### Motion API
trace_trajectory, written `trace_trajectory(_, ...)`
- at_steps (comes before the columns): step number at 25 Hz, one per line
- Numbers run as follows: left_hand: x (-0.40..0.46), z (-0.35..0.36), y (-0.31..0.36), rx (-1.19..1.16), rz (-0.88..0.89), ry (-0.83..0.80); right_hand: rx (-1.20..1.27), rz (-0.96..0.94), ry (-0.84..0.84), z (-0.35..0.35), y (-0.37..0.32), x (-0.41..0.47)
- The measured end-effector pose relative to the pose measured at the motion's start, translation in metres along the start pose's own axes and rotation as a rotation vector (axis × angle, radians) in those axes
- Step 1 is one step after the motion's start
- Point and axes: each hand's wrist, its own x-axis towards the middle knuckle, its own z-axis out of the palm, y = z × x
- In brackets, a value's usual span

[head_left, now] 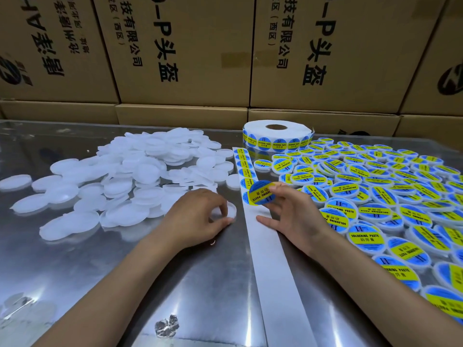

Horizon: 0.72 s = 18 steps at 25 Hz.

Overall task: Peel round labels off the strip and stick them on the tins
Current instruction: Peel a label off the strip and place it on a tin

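While the right hand (pixel 293 216) pinches a peeled round label (pixel 261 192) above the strip (pixel 273 266), the left hand (pixel 198 216) grips a bare white tin (pixel 229 211) touching the strip's left edge. Unlabelled tins (pixel 120 176) lie left of the strip; labelled tins (pixel 390 196) crowd its right.

Table: my shiny metal table (pixel 75 266), scuffed and reflective, running back to a wall of cardboard boxes (pixel 180 46).
Left side: a loose heap of plain white tins (pixel 120 181), unlabelled.
Middle: a white backing strip (pixel 273 266) lying flat from the near edge toward the far end, its far part carrying blue and yellow labels (pixel 246 169).
Far end: a roll of labels (pixel 276 134) lying flat.
Right side: a spread of labelled tins (pixel 390 196), many overlapping.
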Motion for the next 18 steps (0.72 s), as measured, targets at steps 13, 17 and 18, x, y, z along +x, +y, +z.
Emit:
trace_trajectory(13, 0.0, -0.01, 0.04, -1.206, -0.443, -0.012, -0.106, 0.007, -0.005, 0.001, 0.003, 0.003)
trace_trajectory(17, 0.001, -0.007, 0.04, -1.335, -0.484, -0.085, -0.117, -0.002, -0.017, 0.0, 0.004, 0.002)
trace_trajectory(18, 0.001, -0.007, 0.039, -1.353, -0.49, -0.089, -0.125, -0.007, -0.014, 0.001, 0.004, 0.002)
